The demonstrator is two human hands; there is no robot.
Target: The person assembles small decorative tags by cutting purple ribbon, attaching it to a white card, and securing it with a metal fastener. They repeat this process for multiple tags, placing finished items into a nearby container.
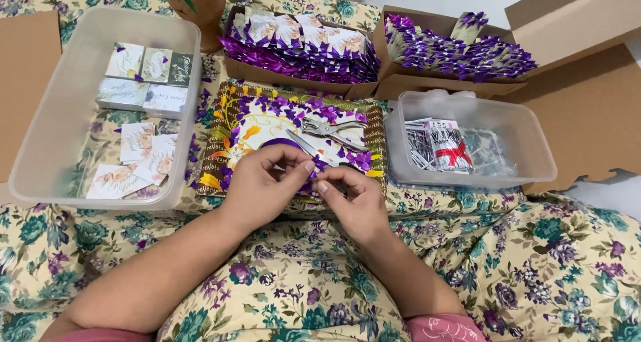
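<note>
My left hand (262, 182) and my right hand (354, 198) meet over the near edge of a flowered tray (227, 125). Their fingertips pinch a small piece of purple ribbon (316, 167) between them; most of it is hidden by the fingers. Just beyond the hands, on the tray, lie a metal hole punch (327, 129) and a pair of scissors (300, 141), among many small purple ribbon bows and scraps (294, 107).
A clear plastic tub (40, 135) at the left holds small cards. A smaller clear tub (534, 141) at the right holds packets of thin wire ties. Two cardboard boxes (394, 85) at the back are full of ribboned packets. Flowered cloth covers my lap.
</note>
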